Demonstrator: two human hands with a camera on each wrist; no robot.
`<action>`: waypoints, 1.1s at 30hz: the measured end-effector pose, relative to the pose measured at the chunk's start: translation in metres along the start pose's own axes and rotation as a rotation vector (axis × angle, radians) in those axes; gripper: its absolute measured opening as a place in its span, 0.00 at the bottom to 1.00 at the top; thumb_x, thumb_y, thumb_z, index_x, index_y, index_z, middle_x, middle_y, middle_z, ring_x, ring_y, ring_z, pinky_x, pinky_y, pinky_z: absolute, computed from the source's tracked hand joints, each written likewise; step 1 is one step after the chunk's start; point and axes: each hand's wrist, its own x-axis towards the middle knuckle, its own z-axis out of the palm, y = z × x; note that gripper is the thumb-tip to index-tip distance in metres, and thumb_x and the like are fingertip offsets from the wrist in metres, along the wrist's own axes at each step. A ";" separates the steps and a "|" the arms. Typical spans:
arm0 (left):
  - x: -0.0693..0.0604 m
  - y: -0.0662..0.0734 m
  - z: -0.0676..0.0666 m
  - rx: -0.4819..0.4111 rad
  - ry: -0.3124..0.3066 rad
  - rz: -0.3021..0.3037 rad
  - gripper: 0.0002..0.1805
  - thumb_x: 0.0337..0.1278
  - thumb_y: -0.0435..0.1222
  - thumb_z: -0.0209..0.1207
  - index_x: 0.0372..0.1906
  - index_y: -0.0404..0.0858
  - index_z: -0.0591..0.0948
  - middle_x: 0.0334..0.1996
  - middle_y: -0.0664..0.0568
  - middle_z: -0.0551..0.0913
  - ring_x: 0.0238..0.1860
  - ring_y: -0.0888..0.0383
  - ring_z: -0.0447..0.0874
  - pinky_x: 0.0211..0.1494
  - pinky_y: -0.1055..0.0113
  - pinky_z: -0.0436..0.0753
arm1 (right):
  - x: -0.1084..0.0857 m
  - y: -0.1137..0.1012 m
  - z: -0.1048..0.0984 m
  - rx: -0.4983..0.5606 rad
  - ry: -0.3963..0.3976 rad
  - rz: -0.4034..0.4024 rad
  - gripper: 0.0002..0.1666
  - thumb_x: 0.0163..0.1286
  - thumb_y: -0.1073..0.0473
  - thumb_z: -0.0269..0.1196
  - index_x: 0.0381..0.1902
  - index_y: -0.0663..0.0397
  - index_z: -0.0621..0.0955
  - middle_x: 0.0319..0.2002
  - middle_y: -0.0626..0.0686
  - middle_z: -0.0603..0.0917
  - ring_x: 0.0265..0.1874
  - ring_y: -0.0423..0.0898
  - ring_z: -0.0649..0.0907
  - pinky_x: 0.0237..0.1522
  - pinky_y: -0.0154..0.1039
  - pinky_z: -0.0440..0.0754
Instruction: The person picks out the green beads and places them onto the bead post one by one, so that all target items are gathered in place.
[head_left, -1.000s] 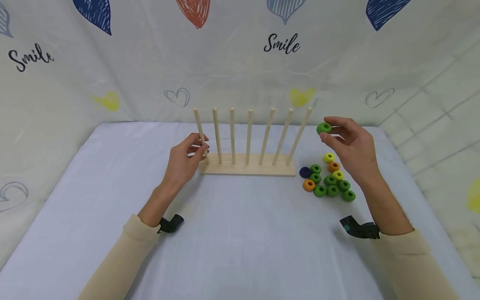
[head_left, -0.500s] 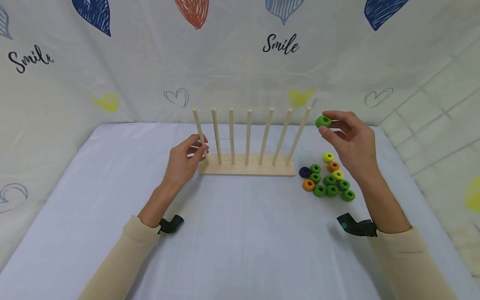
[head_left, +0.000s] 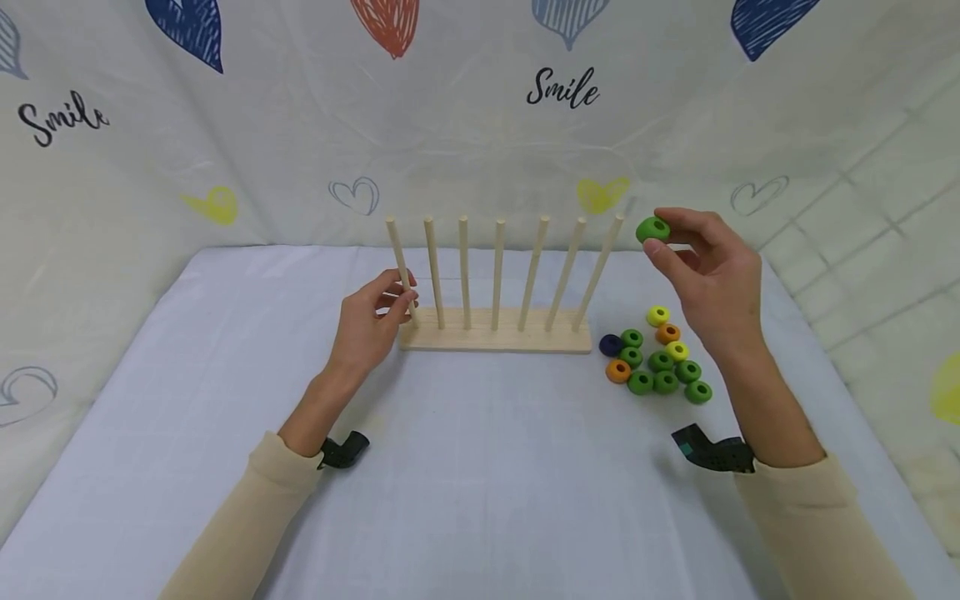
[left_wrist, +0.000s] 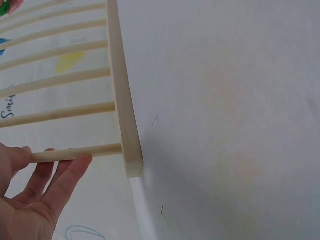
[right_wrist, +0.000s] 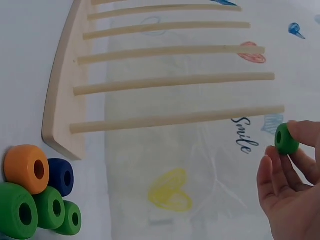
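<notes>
A wooden peg rack point(head_left: 495, 337) with several upright pegs stands at the table's far side. My left hand point(head_left: 365, 325) holds its leftmost peg point(left_wrist: 75, 154) low down, thumb on one side and fingers on the other. Beyond the rack's right end, my right hand point(head_left: 716, 279) pinches a green bead point(head_left: 652, 230) between thumb and fingertips. In the right wrist view this bead point(right_wrist: 286, 139) is just beside the tip of the rightmost peg point(right_wrist: 180, 119), apart from it. The pegs carry no beads.
Loose beads lie right of the rack: several green beads point(head_left: 665, 382), a dark blue bead point(head_left: 611, 345), two orange beads point(head_left: 618, 372) and two yellow beads point(head_left: 657, 316). A white cloth covers the table point(head_left: 480, 483). A printed curtain point(head_left: 465, 125) hangs behind.
My right hand has risen with the green bead, up to near the height of the peg tops. The left hand stays on the leftmost peg, and the rack has not moved.
</notes>
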 end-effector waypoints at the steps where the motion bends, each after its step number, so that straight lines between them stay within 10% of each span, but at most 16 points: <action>1: 0.000 0.000 0.000 0.004 -0.001 -0.001 0.08 0.74 0.35 0.62 0.52 0.42 0.82 0.46 0.42 0.87 0.46 0.47 0.91 0.49 0.59 0.94 | 0.000 0.000 0.000 0.021 0.004 -0.010 0.21 0.71 0.67 0.67 0.62 0.58 0.82 0.50 0.39 0.85 0.50 0.38 0.84 0.51 0.21 0.83; 33: -0.001 0.000 0.001 -0.009 0.000 0.011 0.08 0.74 0.34 0.61 0.53 0.40 0.82 0.47 0.39 0.88 0.47 0.45 0.91 0.48 0.60 0.94 | 0.009 -0.016 0.019 0.164 0.014 -0.098 0.20 0.68 0.71 0.69 0.58 0.59 0.85 0.49 0.43 0.85 0.49 0.41 0.84 0.49 0.23 0.85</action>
